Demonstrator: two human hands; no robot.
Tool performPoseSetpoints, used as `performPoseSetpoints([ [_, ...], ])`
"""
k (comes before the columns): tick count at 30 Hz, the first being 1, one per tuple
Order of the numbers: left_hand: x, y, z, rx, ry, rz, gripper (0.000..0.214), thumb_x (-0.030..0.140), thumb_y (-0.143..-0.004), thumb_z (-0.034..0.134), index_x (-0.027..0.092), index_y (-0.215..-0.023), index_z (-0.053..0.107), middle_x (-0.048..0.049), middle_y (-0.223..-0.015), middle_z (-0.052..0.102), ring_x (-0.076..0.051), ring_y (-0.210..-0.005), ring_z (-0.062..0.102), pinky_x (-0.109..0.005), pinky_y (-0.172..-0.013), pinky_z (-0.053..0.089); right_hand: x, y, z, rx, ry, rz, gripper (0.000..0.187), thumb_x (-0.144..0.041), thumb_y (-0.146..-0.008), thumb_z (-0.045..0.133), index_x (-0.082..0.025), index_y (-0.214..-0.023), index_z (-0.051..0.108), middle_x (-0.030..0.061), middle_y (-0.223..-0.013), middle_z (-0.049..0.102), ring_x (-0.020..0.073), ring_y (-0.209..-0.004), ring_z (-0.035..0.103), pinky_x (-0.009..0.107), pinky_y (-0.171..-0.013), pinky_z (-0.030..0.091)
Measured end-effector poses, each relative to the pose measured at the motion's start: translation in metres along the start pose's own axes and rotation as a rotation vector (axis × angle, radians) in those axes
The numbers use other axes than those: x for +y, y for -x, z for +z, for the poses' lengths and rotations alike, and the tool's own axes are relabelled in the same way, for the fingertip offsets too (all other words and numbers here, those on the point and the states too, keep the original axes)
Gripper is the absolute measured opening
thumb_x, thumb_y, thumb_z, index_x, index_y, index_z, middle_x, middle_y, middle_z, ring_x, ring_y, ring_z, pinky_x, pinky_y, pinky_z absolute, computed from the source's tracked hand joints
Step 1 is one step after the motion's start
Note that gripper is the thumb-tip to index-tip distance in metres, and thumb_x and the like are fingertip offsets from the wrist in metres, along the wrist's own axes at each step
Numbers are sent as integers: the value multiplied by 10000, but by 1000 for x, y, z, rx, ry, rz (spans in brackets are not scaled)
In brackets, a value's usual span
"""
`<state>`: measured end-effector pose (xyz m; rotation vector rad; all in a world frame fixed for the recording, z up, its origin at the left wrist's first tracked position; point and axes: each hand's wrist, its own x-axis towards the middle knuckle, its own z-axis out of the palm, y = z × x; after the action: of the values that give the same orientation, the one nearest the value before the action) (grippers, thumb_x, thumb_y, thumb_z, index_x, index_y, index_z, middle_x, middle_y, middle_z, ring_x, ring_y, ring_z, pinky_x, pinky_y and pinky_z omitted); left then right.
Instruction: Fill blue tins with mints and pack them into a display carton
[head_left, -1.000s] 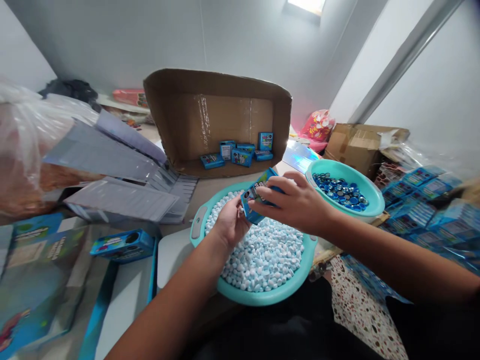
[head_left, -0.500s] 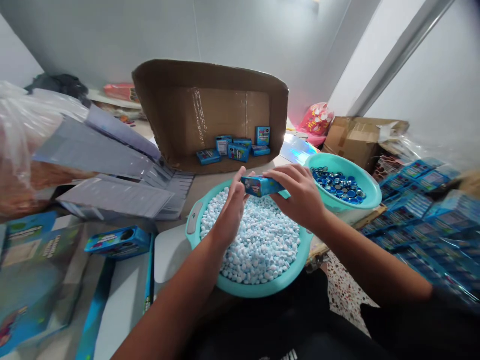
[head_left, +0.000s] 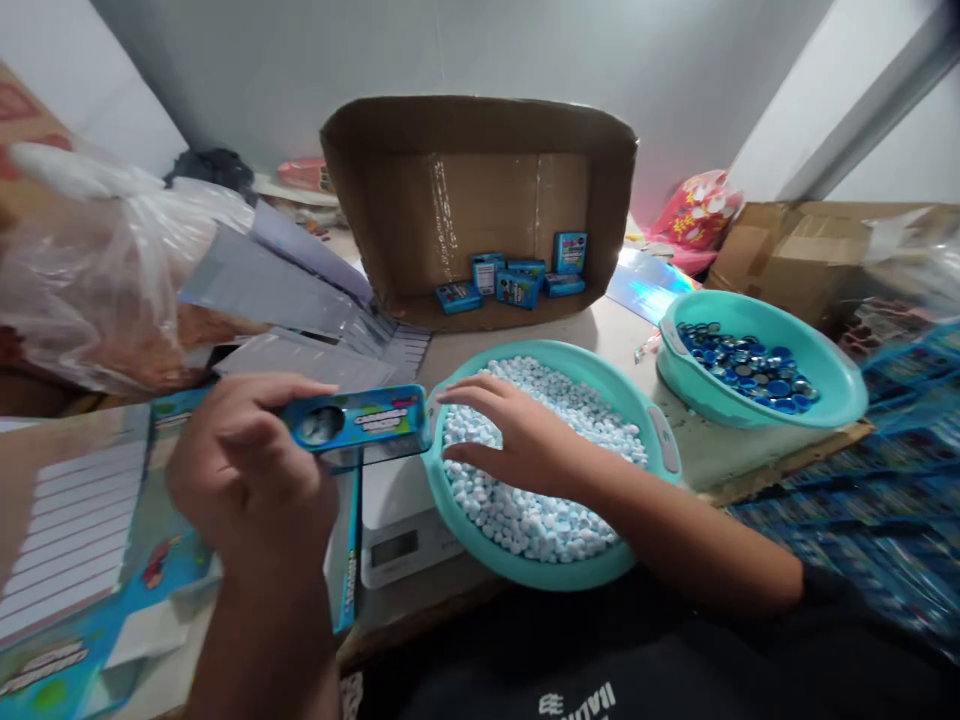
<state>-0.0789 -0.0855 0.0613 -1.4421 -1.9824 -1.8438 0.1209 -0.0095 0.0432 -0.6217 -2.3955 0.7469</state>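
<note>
From my head camera, my left hand (head_left: 255, 470) is clamped on one end of a blue printed cardboard box with a round window (head_left: 375, 422), seemingly leaving its other end free. Near that end, my right hand (head_left: 517, 430), fingers apart and empty, hovers over small white pieces (head_left: 544, 525) filling a round turquoise plastic basin (head_left: 540, 574). Behind, an open brown cardboard carton (head_left: 495, 205) lies sideways, probably for easy reach, on the pale tabletop (head_left: 697, 462) before a grey wall (head_left: 697, 90).

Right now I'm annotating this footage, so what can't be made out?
All in the head view:
Small blue cardboard box: left end, covered by the left hand.
Nearer round turquoise bowl: floor, buried under whitish pellets.
White rectangular scale, grey screen: digits, too small.
Stacked blue packs: number, blurred, cut off at right edge.
</note>
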Motion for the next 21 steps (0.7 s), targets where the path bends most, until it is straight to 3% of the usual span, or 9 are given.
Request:
performPoseSetpoints([
  [2, -14, 3, -9, 74, -102, -14, 617, 623, -972, 249, 219, -764, 667, -47, -805, 643, -243, -853, 609, -452, -840, 441, 9, 7, -2, -84, 173, -6, 392, -334, -917, 684, -195, -1273, 597, 151, -1402, 543, 295, -1352, 441, 524, -1116, 381],
  [5, -43, 12, -17, -12, -227, -52, 577, 531, -1007, 218, 224, -822, 670, -46, -890, 667, -246, -930, 621, -433, -864, 439, 19, 17, -3, -214, 236, 1, 513, -428, -841, 759, -221, -1286, 609, 150, -1500, 453, 338, -1414, 356, 558, -1117, 377],
  [7, -61, 19, -18, -47, -307, -32, 615, 533, -1013, 200, 208, -806, 679, -56, -883, 682, -230, -894, 632, -398, -839, 453, 20, 19, -4, -299, 221, -20, 548, -443, -813, 784, -228, -1288, 614, 143, -1498, 459, 333, -1394, 386, 536, -1096, 411],
  [10, -82, 31, -16, -173, -350, -8, 671, 628, -982, 212, 194, -785, 684, -64, -825, 684, -212, -812, 640, -349, -774, 475, 15, 17, -3, -383, 219, -47, 402, -405, -850, 754, -226, -1201, 673, 123, -1421, 540, 309, -1320, 468, 503, -1064, 442],
  [12, -92, 38, -14, -306, -331, -60, 688, 697, -946, 231, 198, -813, 685, -67, -839, 684, -213, -828, 645, -336, -784, 484, 13, 15, -4, -398, 214, -38, 316, -371, -871, 735, -227, -1150, 703, 115, -1371, 573, 290, -1263, 511, 476, -1037, 461],
  [14, -98, 44, -13, -356, -235, -156, 691, 731, -924, 245, 197, -901, 682, -73, -900, 692, -220, -885, 661, -337, -828, 499, 11, 14, -5, -395, 204, -24, 272, -333, -878, 728, -229, -1129, 717, 105, -1325, 595, 273, -1203, 540, 447, -998, 480],
  [17, -104, 48, -15, -228, 50, -269, 685, 748, -907, 287, 179, -1024, 649, -93, -999, 682, -229, -948, 686, -364, -885, 534, 12, 15, -6, -388, 174, -13, 210, -285, -882, 722, -220, -1082, 728, 81, -1198, 642, 242, -1096, 574, 404, -944, 492],
  [21, -100, 43, -22, 26, 195, -261, 616, 704, -916, 359, 170, -913, 667, -75, -902, 676, -222, -848, 702, -395, -834, 574, 15, 16, -7, -376, 108, 31, 120, -187, -886, 682, -208, -990, 736, 59, -1062, 661, 202, -980, 605, 354, -888, 489],
])
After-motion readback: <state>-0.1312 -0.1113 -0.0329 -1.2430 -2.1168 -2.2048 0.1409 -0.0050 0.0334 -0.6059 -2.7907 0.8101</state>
